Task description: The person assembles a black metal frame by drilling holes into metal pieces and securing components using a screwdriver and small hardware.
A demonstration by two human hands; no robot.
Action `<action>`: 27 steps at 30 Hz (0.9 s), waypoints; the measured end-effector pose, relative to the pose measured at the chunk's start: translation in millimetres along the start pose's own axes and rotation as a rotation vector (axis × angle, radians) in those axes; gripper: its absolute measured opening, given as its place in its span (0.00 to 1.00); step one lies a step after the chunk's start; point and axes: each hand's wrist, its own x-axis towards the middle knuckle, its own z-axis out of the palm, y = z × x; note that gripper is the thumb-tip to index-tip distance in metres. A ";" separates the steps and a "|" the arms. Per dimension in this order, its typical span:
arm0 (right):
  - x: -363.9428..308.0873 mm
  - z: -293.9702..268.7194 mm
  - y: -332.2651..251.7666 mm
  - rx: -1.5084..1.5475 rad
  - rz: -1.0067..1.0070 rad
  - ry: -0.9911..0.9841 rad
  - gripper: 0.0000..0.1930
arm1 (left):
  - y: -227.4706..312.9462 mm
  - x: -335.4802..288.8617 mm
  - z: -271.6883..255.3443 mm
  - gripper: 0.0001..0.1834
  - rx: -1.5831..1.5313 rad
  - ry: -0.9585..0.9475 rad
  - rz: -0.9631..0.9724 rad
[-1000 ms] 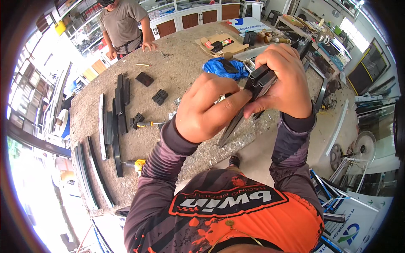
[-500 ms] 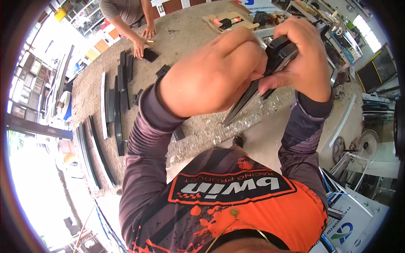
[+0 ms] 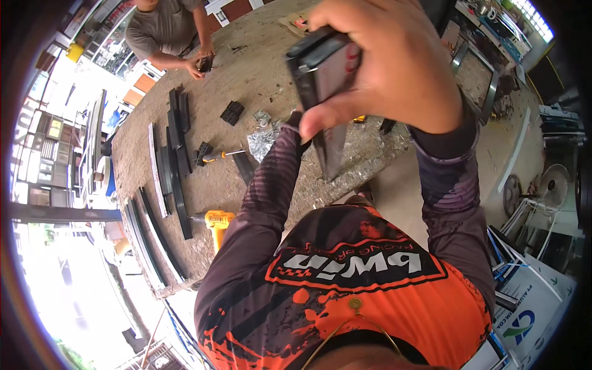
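Raised close in front of me, a black metal profile [image 3: 333, 77] stands with its hollow, channelled end toward me and a pale label strip on its side. My right hand [image 3: 398, 65] is wrapped round it, with the thumb pressed along the near side. My left sleeve [image 3: 268, 172] reaches up to the profile's left side, but my left hand is hidden behind it. Beneath my arms lie a clear plastic bag [image 3: 262, 145], a screwdriver [image 3: 225, 155] with a yellow handle and a ribbed black block [image 3: 232, 112].
Several long black profiles [image 3: 176, 172] lie on the left of the rough-topped table [image 3: 259, 74]. A yellow power drill [image 3: 219, 222] sits beside my left forearm. Across the table a co-worker [image 3: 169, 31] holds a small dark object. At the right are a metal frame [image 3: 490, 92] and a fan [image 3: 552, 185].
The profile has moved left and up toward me and turned its end to view. My left hand has gone out of sight behind it. The co-worker has picked up the dark object from the table.
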 end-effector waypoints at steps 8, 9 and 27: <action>-29.3 -1.5 88.9 0.366 -0.128 0.577 0.31 | 111.4 13.2 -79.7 0.31 -0.699 0.590 -0.020; -36.2 -9.2 108.4 0.372 -0.079 0.665 0.32 | 137.9 10.7 -91.0 0.33 -0.748 0.587 0.064; -430.6 124.0 588.3 -0.022 1.277 -0.212 0.15 | 248.4 -30.5 -98.2 0.25 1.238 0.823 -0.091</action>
